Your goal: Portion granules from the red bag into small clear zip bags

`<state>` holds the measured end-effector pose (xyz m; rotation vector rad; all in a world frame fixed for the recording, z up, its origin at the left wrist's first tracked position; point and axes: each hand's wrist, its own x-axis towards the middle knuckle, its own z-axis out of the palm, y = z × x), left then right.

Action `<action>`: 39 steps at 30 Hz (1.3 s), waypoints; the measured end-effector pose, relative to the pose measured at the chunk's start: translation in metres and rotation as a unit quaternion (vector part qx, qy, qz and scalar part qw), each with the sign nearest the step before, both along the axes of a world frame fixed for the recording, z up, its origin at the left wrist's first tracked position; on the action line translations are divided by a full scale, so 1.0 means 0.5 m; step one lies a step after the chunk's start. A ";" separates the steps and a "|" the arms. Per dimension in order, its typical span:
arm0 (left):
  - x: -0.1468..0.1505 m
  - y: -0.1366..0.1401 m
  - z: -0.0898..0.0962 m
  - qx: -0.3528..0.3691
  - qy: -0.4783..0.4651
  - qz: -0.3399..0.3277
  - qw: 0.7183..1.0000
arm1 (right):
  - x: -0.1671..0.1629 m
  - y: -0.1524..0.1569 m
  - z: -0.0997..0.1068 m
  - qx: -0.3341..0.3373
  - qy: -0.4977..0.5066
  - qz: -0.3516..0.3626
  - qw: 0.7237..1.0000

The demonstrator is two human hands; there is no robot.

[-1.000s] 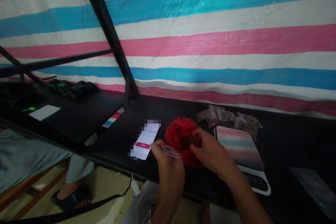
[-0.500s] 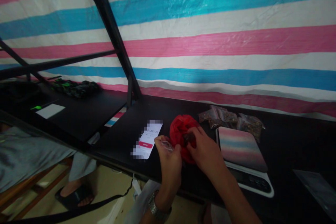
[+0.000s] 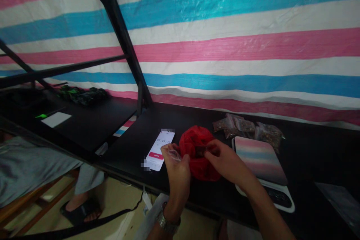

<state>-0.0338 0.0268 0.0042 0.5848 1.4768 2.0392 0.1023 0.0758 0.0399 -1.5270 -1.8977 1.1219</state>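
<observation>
Where table [image 3: 168,120] perhaps ends, hands [image 3: 180,168].

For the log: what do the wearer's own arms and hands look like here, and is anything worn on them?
Both forearms are bare, with no sleeves or gloves in view. The left hand has a metal link wristwatch on its wrist. The right hand and its wrist carry nothing visible. No rings or markings can be made out in the dim light.

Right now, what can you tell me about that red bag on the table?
The red bag looks like thin, crinkled plastic, bunched into a rounded lump. It sits on the black table, between a phone and a scale. The right hand pinches something dark at its top; the left hand, holding a small clear bag, touches its side.
</observation>
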 end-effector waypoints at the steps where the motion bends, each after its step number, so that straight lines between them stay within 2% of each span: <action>1: -0.001 -0.001 0.000 -0.008 -0.012 -0.010 1.000 | 0.002 0.000 0.000 0.007 -0.008 -0.001 1.000; 7: 0.006 -0.001 0.016 -0.011 -0.143 -0.099 0.985 | -0.007 -0.012 0.005 0.088 -0.133 -0.031 0.987; 12: 0.009 0.000 0.024 0.031 -0.163 -0.126 0.978 | -0.026 -0.021 0.023 0.075 -0.211 -0.037 0.974; 17: 0.003 0.004 0.019 0.058 -0.185 -0.144 0.970 | -0.032 -0.022 0.026 0.075 -0.239 -0.050 0.967; 26: -0.001 0.030 0.014 0.070 -0.211 -0.144 0.964 | -0.021 -0.003 -0.004 0.083 -0.115 -0.038 0.989; 32: -0.015 0.033 0.007 0.068 -0.209 -0.136 0.966 | 0.001 0.011 -0.018 0.023 0.007 -0.027 0.999; 36: -0.023 0.024 0.003 0.074 -0.179 -0.113 0.975 | 0.010 0.016 -0.007 -0.021 0.094 -0.034 0.995; 39: -0.029 0.015 0.007 0.091 -0.096 -0.084 0.988 | 0.014 0.018 0.000 -0.043 0.115 -0.047 0.991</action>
